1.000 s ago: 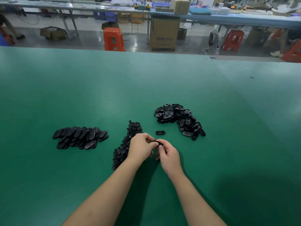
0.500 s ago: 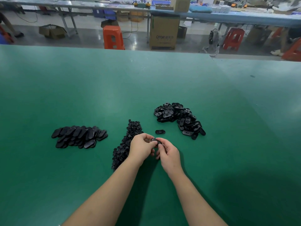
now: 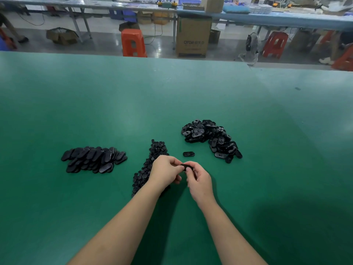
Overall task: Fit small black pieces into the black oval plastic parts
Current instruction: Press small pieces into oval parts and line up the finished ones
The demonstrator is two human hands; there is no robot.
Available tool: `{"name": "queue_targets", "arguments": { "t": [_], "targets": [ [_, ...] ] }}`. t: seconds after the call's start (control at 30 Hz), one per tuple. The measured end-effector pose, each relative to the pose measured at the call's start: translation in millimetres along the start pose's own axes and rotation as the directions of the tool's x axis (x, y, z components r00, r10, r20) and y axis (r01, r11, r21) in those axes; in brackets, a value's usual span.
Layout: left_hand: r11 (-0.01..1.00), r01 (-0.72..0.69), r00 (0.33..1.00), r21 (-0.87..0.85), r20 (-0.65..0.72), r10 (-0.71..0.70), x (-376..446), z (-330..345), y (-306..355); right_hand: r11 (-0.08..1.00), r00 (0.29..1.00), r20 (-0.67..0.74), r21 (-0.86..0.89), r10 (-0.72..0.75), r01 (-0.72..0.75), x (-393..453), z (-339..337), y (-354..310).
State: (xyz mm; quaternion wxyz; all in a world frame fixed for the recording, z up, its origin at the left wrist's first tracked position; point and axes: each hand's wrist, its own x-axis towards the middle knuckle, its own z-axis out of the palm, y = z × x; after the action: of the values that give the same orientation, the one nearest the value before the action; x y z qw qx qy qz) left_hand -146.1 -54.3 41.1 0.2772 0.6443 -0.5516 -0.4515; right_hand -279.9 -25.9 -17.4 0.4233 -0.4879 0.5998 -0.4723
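1. The left hand (image 3: 165, 170) and right hand (image 3: 199, 178) meet over the tabletop (image 3: 172, 96), fingers of both clamped on 1 oval part (image 3: 185, 166), its long axis running hand to hand.
2. Whether a small piece is already seated is hidden by the fingers.
3. The strip of small pieces (image 3: 150, 163) lies just left, touching-close to the left hand.
4. 1 loose oval (image 3: 188, 154) sits just beyond the fingers; the jumbled pile (image 3: 210, 137) farther right, the neat stack (image 3: 93, 159) well left.
5. Open room lies all around.
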Motion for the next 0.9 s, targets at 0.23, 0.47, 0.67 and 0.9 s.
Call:
{"name": "queue_targets", "arguments": {
  "t": [0.23, 0.47, 0.67, 0.9],
  "targets": [
    [0.989, -0.042, 0.998, 0.139, -0.029, 0.046, -4.9, -0.5, 5.4, 0.996, 0.999, 0.01, -0.084, -0.039, 0.04, 1.5, 0.6, 1.5],
    [0.98, -0.064, 0.996, 0.191, -0.052, 0.075, -7.2, 1.3, 3.6, 0.996, 0.998, 0.033, -0.077, -0.044, 0.047, 0.4, -0.4, 0.7],
    [0.977, -0.113, 0.988, 0.182, -0.087, 0.13, -9.3, 8.6, 2.1, 0.999, 1.0, 0.012, -0.019, -0.026, 0.027, -0.3, -1.7, -0.2],
    [0.941, -0.232, 0.967, 0.246, -0.047, 0.25, -10.0, 5.2, -0.4, 0.999, 0.998, -0.044, 0.008, -0.041, 0.042, -1.8, -1.1, -2.5]
  ]
}}
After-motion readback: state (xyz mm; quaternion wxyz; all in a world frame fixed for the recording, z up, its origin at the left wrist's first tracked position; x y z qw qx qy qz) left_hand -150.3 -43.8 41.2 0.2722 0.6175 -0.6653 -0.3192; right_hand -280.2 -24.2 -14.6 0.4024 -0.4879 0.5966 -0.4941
